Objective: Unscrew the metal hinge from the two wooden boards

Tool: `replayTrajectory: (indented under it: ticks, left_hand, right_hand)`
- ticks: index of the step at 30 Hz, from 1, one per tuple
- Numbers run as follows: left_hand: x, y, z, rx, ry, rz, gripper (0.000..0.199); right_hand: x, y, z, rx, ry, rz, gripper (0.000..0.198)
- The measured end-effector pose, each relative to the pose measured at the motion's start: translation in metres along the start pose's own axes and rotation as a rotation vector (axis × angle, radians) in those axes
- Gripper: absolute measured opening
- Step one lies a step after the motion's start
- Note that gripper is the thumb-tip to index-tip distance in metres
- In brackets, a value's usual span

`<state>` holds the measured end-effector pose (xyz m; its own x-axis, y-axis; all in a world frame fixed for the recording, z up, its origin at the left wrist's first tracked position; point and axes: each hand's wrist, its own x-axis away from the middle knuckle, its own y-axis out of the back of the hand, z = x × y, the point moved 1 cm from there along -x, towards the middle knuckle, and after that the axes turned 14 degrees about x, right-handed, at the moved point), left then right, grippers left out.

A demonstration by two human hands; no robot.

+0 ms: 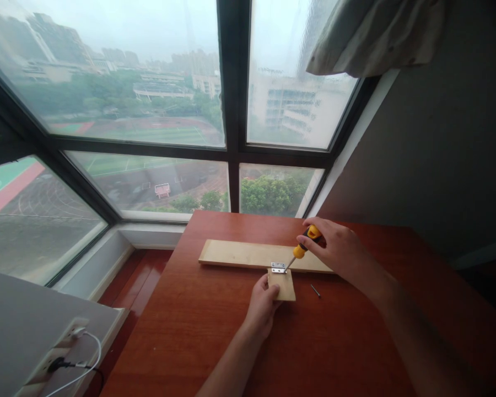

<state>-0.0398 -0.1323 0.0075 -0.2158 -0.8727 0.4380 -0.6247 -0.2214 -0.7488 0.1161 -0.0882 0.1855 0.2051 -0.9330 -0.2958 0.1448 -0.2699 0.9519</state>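
My left hand [264, 303] grips a small wooden board [284, 288] by its left side, thumb on top. A silver metal hinge [278, 268] lies along the far edge of that board, beside a long pale plank [237, 253]. In my right hand [334, 242] is a yellow and black screwdriver [306, 242], tilted, fingers wrapped round its handle. Its shaft runs down to the hinge's right end; whether the tip sits in a screw is too small to tell. A short thin metal piece [316, 291], perhaps a screwdriver bit, lies on the table to the right of the small board.
The reddish-brown wooden table [182, 342] has its far edge by large dark-framed windows [233, 110]. A grey wall [397, 154] stands at the right, with a curtain [376, 38] above. At lower left, plugs with cables fill a wall socket [68, 344].
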Motion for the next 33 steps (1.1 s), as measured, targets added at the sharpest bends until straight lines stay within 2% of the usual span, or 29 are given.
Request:
replayTrajectory:
  ticks: [2, 7, 12, 15, 20, 22, 25, 29, 33]
  left_hand:
    - [-0.0002, 0.0004, 0.0001, 0.003, 0.001, 0.002, 0.039]
    - [-0.0003, 0.0008, 0.0004, 0.01, 0.002, 0.009, 0.039]
    - [0.0011, -0.0004, 0.0, 0.019, -0.002, 0.005, 0.039]
    - [0.0014, -0.0011, -0.0007, 0.018, -0.002, 0.013, 0.039]
    - [0.0014, -0.0019, -0.0018, 0.016, 0.0, 0.027, 0.039]
    - [0.0016, -0.0021, -0.002, 0.012, 0.001, 0.027, 0.038]
    - [0.0018, -0.0025, -0.0023, 0.013, 0.003, 0.026, 0.038]
    - [0.0015, -0.0023, -0.0022, 0.012, 0.005, 0.013, 0.038]
    - [0.001, -0.0017, -0.0019, 0.008, 0.003, 0.009, 0.039]
  right_hand:
    - [-0.0006, -0.0005, -0.0015, 0.012, 0.003, -0.023, 0.023]
    - [0.0015, 0.0011, -0.003, 0.044, 0.021, -0.038, 0.03]
    - [0.0007, -0.0023, -0.004, 0.06, 0.006, -0.039, 0.021]
    - [-0.0001, -0.0032, -0.0037, 0.013, 0.018, -0.051, 0.021]
    - [0.0025, 0.0007, -0.0005, -0.151, 0.072, -0.038, 0.036]
    - [0.0032, 0.001, 0.0005, -0.178, 0.089, -0.026, 0.036]
    - [0.0027, -0.0013, 0.0007, -0.107, 0.054, -0.027, 0.029]
    - [0.0014, -0.0042, -0.0007, 0.023, -0.006, -0.026, 0.037]
    - [0.0033, -0.0013, -0.0021, 0.0, -0.004, 0.004, 0.036]
